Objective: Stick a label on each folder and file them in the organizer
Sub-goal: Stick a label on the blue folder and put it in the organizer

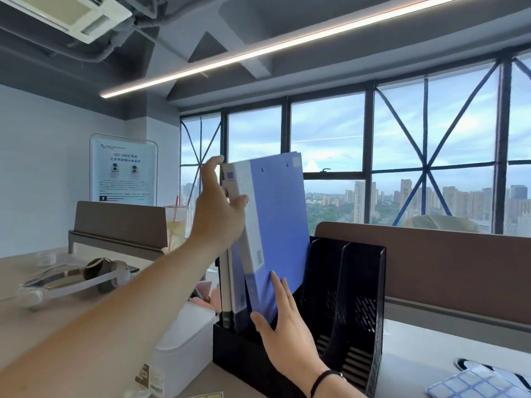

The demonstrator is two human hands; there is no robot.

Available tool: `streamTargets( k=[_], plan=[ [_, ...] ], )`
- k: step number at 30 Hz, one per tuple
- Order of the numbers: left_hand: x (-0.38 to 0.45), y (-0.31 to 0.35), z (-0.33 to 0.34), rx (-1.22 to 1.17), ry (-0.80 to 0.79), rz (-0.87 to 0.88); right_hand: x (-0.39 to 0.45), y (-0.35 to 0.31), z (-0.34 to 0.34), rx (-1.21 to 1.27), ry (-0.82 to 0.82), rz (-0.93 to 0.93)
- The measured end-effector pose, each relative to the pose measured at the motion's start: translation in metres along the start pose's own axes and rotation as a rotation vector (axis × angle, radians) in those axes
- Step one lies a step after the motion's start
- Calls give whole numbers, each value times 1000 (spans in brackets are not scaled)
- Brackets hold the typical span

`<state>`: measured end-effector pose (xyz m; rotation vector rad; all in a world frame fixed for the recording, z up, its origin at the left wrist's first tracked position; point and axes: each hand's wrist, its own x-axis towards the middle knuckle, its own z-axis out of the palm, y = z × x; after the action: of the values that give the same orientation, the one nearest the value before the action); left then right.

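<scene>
Head view. A black organizer [356,297] stands on the desk [431,349] and serves as the landmark. A blue folder [275,225] stands tilted in the organizer's leftmost slot, its top leaning away from the slots to its right; thinner folders [230,282] stand just left of it in the same slot. The left hand [221,205] grips the blue folder's spine near the top, thumb on the near side, fingers curled behind. The right hand [284,328] lies flat against the folder's lower cover, fingers straight, at the organizer's front edge. Left of the organizer lie a white box [184,349] close by, headphones [77,280] farther off, and a drink cup [175,225] behind. A sheet of blue labels [471,383] lies to the organizer's right.
</scene>
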<state>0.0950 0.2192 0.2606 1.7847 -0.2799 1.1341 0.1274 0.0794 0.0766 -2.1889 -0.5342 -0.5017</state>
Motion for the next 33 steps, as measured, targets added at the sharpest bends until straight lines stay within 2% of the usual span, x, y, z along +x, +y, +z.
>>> streamTargets(
  k=[4, 10, 14, 17, 23, 26, 29, 33],
  plan=[
    [-5, -37, 31, 82, -69, 5, 19, 29, 3, -40, -119, 116],
    [-27, -101, 66, 229, -247, -33, 38, 46, 15, -208, -443, 210],
    [-40, -132, 67, 282, -170, -50, 41, 46, 15, -245, -512, 240],
    [-42, -137, 66, 386, -180, -22, 42, 51, 17, -260, -513, 229],
    [-70, -123, 58, 959, -555, -21, 29, 48, 4, -341, -432, 125],
    [-88, -99, 57, 1128, -598, 55, 7, 45, -25, -347, -360, 31],
    [-112, -60, 68, 1071, -628, 145, -25, 51, -67, -289, -289, 9],
    [-152, -18, 106, 792, -733, 207, -84, 76, -134, -273, -140, 87]
  ],
)
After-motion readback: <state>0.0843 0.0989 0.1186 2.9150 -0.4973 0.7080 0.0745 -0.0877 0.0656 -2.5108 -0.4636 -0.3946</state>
